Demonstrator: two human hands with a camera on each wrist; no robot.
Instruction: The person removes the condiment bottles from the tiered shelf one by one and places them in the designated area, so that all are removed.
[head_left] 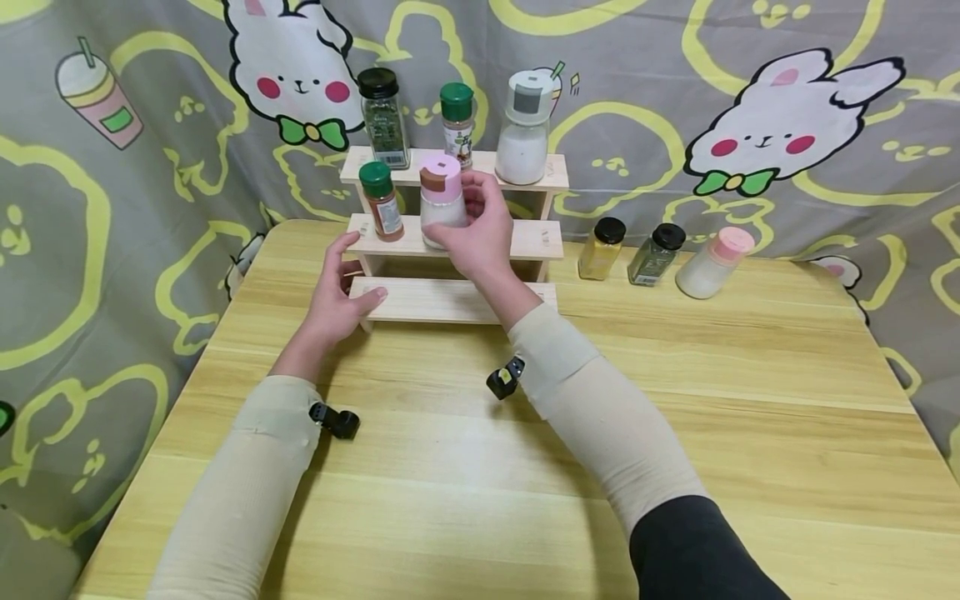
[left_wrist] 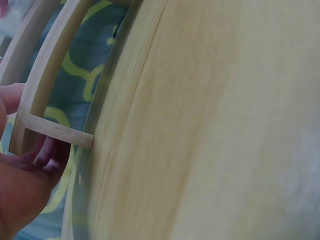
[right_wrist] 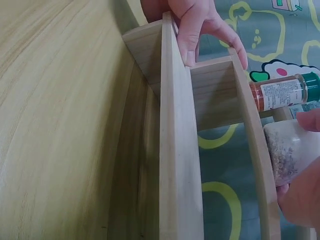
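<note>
A three-tier wooden rack (head_left: 450, 302) stands at the back of the table. My left hand (head_left: 335, 296) grips its left end, thumb on the lowest tier and fingers round the side. With my right hand (head_left: 480, 225) I hold a glass shaker jar (head_left: 444, 212) with a pink lid and white contents. That jar is upright at the middle tier; whether its base touches the wood I cannot tell. Just left of it is a green-capped spice bottle (head_left: 382, 204) with reddish contents. In the right wrist view, the held jar (right_wrist: 290, 150) shows partly behind my fingers.
The top tier bears a black-capped herb jar (head_left: 385, 121), a green-capped bottle (head_left: 457, 125) and a white-lidded jar (head_left: 523, 137). Right of the rack stand a yellow spice jar (head_left: 602, 250), a black-capped jar (head_left: 656, 255) and a pink-lidded jar (head_left: 712, 265). A patterned curtain (head_left: 622, 158) hangs behind.
</note>
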